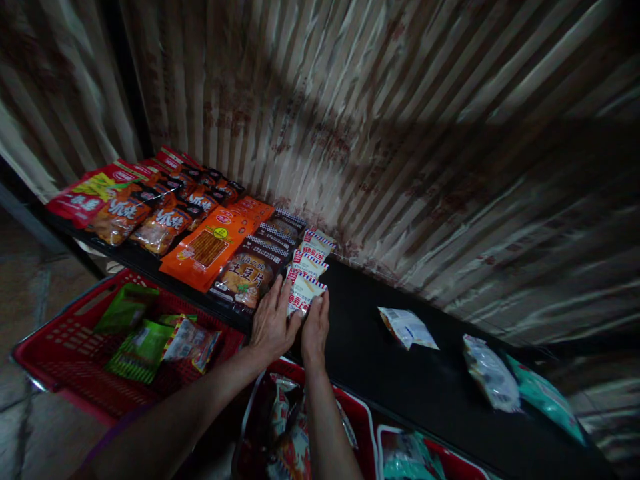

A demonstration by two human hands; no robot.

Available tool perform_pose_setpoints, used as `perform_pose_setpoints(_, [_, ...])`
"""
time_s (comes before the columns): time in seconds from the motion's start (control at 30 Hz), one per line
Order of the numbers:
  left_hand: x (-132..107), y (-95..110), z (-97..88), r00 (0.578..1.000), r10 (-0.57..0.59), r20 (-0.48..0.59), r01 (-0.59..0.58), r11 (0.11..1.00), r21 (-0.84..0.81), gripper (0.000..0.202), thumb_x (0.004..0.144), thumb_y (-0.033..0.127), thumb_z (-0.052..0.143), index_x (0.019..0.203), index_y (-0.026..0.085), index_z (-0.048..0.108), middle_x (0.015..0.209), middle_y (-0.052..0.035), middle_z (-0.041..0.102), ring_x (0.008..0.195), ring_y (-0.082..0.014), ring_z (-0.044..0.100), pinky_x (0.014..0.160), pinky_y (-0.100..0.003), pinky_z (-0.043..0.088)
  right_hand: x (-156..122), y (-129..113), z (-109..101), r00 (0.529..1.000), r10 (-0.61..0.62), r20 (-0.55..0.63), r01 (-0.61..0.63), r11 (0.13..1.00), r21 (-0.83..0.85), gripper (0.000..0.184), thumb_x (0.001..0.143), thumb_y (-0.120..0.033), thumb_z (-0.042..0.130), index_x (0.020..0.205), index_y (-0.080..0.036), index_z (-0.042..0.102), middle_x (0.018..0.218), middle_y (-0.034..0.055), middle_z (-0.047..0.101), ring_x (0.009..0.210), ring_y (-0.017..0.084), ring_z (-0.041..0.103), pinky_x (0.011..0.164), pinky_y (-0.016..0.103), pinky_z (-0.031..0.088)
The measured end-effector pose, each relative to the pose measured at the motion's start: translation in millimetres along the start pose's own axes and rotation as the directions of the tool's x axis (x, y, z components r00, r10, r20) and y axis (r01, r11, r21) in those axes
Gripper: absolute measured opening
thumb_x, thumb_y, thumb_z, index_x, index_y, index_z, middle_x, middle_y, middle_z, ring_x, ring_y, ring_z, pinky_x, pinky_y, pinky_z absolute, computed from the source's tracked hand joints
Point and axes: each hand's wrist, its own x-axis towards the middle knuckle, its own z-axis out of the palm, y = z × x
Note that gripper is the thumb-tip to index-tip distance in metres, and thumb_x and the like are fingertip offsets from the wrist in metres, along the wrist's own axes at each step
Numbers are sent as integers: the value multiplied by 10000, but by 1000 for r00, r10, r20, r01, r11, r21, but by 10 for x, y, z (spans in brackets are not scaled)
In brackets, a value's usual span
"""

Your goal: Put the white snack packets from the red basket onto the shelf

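Observation:
Both my hands rest on the front of a black shelf. My left hand lies with fingers stretched out against the left side of a small white packet with red and blue edging. On the packet's right side, my right hand presses with its fingers together. Two more such packets lie in a row behind it. Just left of my left hand is a dark snack bag.
Orange and red snack bags fill the shelf's left part. Loose packets and a teal bag lie to the right. Red baskets with packets stand below. A striped wall backs the shelf.

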Motion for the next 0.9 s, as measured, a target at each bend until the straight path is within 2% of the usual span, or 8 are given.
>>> perform_pose_setpoints(0.23, [-3, -7, 1, 999, -14, 41, 14, 1000, 5, 609, 916, 360, 354, 1441, 82, 220, 1495, -206, 259, 1371, -269, 295, 1075, -415, 344, 67, 51, 52, 998, -54, 13, 55, 994, -91, 701, 883, -585, 255, 1423, -141, 308, 1354, 147, 503, 1212, 239, 496, 972, 381, 383])
perform_pose_setpoints(0.57, [0, -39, 38, 998, -31, 64, 32, 999, -24, 610, 906, 342, 374, 1440, 83, 236, 1501, -200, 248, 1373, -271, 290, 1082, -400, 340, 46, -35, 25, 990, -88, 107, 102, 986, -129, 577, 906, -530, 249, 1317, -174, 444, 1198, 126, 615, 1045, 221, 589, 868, 344, 436])
perform_pose_setpoints(0.77, [2, -36, 85, 999, -35, 31, 35, 999, 18, 607, 900, 335, 392, 1447, 123, 236, 1503, -191, 250, 1348, -287, 337, 1049, -423, 378, 46, -40, 54, 997, -59, 46, 66, 984, -163, 595, 898, -534, 243, 1308, -161, 457, 1216, 142, 601, 1063, 242, 576, 867, 360, 431])
perform_pose_setpoints(0.9, [-13, -47, 104, 999, 18, -32, -17, 999, 51, 597, 909, 332, 379, 1445, 112, 237, 1498, -197, 259, 1364, -280, 307, 1055, -417, 367, 54, -24, 55, 997, -55, 62, 65, 982, -177, 613, 900, -545, 227, 1328, -161, 438, 1222, 143, 597, 1090, 244, 566, 902, 376, 418])
